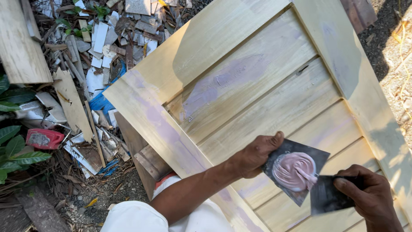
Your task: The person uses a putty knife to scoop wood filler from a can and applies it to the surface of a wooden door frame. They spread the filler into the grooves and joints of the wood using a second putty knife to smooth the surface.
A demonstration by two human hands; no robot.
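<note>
On the far left we see one flat red packet lying on the ground beside green leaves. Next to it sits a big pile of wood scraps, too many to count, with one blue bit among them. Then comes one big pale wooden door panel with pinkish smears on it. Our left hand pinches the edge of one dark square sheet, thumb on top. One blob of pink putty sits on that sheet, over the panel. Our right hand is curled tight around one dark flat scraper, which touches the putty.
</note>
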